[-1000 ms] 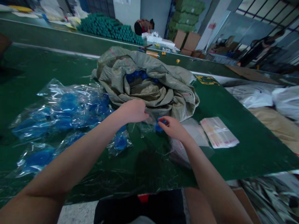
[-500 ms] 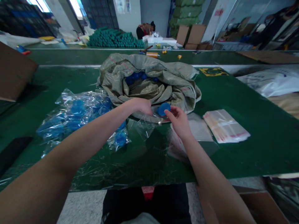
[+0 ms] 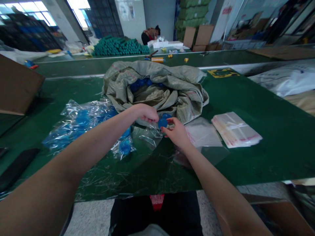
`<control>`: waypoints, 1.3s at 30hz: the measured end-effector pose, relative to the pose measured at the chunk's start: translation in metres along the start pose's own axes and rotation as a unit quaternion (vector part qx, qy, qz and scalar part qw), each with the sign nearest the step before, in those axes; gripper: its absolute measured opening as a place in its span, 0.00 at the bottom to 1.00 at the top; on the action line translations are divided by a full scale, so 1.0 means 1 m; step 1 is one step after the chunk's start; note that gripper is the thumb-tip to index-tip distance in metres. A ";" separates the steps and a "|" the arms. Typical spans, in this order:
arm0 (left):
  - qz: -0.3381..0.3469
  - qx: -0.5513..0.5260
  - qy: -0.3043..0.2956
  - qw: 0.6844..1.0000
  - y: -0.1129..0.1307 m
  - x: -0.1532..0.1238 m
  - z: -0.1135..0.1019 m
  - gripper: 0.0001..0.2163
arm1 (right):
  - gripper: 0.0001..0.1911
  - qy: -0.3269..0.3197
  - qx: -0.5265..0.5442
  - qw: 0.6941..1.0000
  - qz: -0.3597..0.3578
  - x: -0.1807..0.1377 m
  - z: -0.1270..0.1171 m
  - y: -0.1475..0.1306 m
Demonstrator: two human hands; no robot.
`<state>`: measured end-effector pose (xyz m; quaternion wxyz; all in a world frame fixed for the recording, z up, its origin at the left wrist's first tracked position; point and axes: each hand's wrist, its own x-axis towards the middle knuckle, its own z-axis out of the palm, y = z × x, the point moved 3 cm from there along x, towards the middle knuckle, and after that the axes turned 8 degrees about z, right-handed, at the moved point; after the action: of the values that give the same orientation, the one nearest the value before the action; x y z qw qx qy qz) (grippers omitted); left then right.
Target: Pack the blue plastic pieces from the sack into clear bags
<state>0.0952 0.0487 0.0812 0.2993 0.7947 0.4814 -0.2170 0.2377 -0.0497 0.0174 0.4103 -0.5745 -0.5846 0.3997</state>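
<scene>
Green workbench (image 3: 246,108), woven sack (image 3: 172,82) at twelve o'clock: our left hand (image 3: 145,113) pinches a clear bag (image 3: 147,135), our right hand (image 3: 176,132) clamps a blue cap (image 3: 162,123) at its mouth. Bagging seems underway; next needs that mouth held wide.

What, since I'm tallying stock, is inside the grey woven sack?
The sack gapes open, and a few blue round pieces show at the far side of its mouth. Folded cloth covers the rest, so whatever lies deeper cannot be seen.
</scene>
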 end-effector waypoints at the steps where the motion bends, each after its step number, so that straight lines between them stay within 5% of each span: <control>1: -0.001 -0.014 -0.004 1.000 -0.002 0.001 0.001 0.08 | 0.19 -0.005 -0.008 1.000 -0.004 -0.001 -0.001 -0.002; 10: -0.021 -0.140 -0.052 0.989 -0.013 0.003 0.010 0.13 | 0.18 0.019 -0.151 0.984 -0.090 -0.005 -0.010 -0.021; 18: -0.006 -0.156 -0.047 0.987 -0.012 -0.001 0.011 0.13 | 0.21 -0.006 -0.127 0.989 -0.078 0.001 -0.006 -0.013; 27: 0.148 0.044 0.094 0.984 -0.017 0.003 0.005 0.15 | 0.18 -0.031 -0.135 0.988 -0.067 0.002 0.001 -0.010; 32: 0.226 0.010 0.082 0.971 -0.020 0.011 0.010 0.17 | 0.16 -0.032 -0.141 0.988 -0.061 0.004 0.004 -0.002; 39: 0.233 -0.008 0.095 0.968 -0.032 0.025 0.015 0.12 | 0.17 -0.027 -0.151 0.987 -0.053 0.003 0.006 -0.004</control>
<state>0.0771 0.0661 0.0459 0.3003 0.8996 0.3112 -0.0611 0.2311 -0.0467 0.0189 0.3235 -0.5871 -0.6786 0.3003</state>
